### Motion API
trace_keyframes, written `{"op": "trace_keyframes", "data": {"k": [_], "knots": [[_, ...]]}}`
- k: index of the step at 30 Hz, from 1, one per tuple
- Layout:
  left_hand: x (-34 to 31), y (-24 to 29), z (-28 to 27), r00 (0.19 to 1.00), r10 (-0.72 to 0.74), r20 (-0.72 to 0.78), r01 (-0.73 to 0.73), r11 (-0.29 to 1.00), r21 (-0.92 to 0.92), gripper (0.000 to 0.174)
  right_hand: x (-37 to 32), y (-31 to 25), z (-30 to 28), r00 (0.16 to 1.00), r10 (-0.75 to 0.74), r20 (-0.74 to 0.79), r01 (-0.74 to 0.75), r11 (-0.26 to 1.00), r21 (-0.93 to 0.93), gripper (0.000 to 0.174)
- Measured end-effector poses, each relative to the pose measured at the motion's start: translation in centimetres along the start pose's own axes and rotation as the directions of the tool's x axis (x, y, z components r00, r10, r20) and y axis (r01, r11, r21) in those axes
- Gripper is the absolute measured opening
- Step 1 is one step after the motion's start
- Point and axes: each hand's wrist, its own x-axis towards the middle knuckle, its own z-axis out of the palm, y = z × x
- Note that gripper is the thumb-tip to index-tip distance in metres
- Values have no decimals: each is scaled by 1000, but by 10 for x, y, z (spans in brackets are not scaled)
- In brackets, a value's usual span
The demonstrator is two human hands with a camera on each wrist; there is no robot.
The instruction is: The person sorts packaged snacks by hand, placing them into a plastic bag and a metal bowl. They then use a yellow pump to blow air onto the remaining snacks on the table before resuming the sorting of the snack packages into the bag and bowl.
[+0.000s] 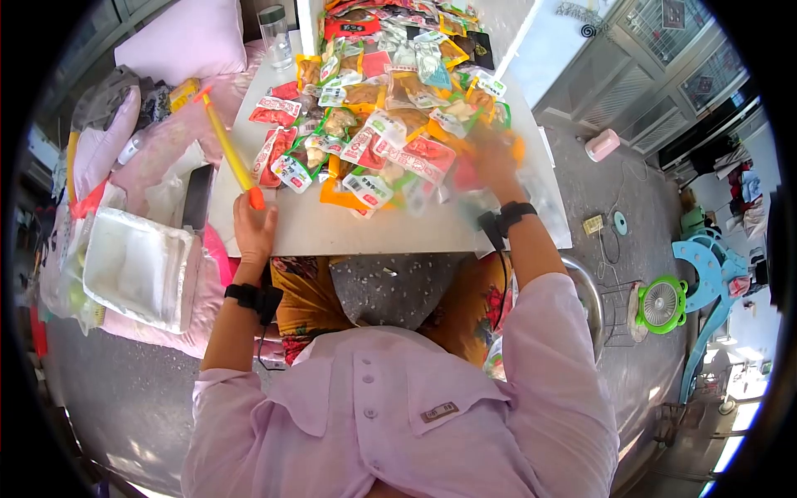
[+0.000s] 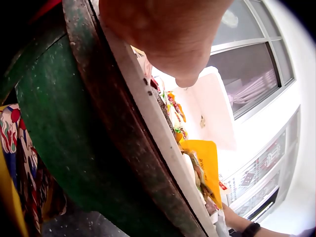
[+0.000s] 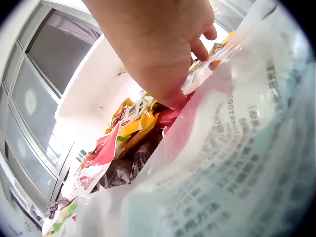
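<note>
At the front left of the table point(image 1: 311, 241) my left hand point(image 1: 251, 228) is beside the orange end of a yellow stick point(image 1: 226, 141). In the left wrist view, that hand point(image 2: 165, 34) lies over the table edge, its fingertips hidden. My right hand point(image 1: 496, 162), blurred, reaches into the right side of a pile of snack packets point(image 1: 382, 108). In the right wrist view its fingers point(image 3: 198, 50) point down among the packets, beside a red packet point(image 3: 168, 118). A clear printed packet point(image 3: 237, 133) fills the foreground. I cannot tell whether the right hand grips a packet.
A white foam box point(image 1: 133, 270) stands left of the table on pink bedding point(image 1: 207, 319), near a dark phone-like slab point(image 1: 197, 197). A glass jar point(image 1: 276, 37) is at the table's back left. On the right floor are a green fan point(image 1: 662, 304) and a pink bin-like object point(image 1: 602, 145).
</note>
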Motion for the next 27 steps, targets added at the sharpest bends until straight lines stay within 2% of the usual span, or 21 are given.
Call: {"op": "trace_keyframes", "data": {"k": [2,5,8,11,14,17,20,23,24,25,26,27], "knots": [[2,4,-2,1000,-5,9,6,1000,-30,53,-1,5,7,998,-48,-26,47,998,-36,41],[0,4,-2,1000,-14,26,15,999,-32,53,-5,1,-2,999,-45,-31,43,998,-50,36],[1,4,-3,1000,-8,18,9,1000,-20,53,6,7,13,926,-202,-319,174,978,-112,27],[0,6,-3,1000,-8,16,9,1000,-24,54,13,-2,-18,987,-122,-104,111,988,-106,17],[1,7,-4,1000,-3,22,4,1000,-20,54,19,-15,-55,956,-130,-262,147,988,47,11],[1,7,-4,999,-17,39,18,999,-26,55,26,-27,-82,936,-81,-343,115,990,79,11],[0,6,-2,1000,-8,18,9,1000,-19,53,24,-44,-115,934,31,-357,90,944,318,13],[1,0,-1,1000,14,6,-13,999,-34,52,30,-35,-126,907,88,-411,204,761,616,17],[0,-1,1,1000,23,20,-22,998,-53,52,31,-30,-132,926,150,-346,167,658,734,19],[0,1,1,999,14,36,-12,998,-55,52,36,-20,-132,901,172,-397,221,607,763,20],[-1,-2,2,999,26,37,-24,998,-57,52,31,-16,-147,933,215,-288,156,479,864,19],[-1,-1,2,999,21,45,-19,999,-40,52,22,-11,-166,944,217,-250,152,387,910,19]]}}
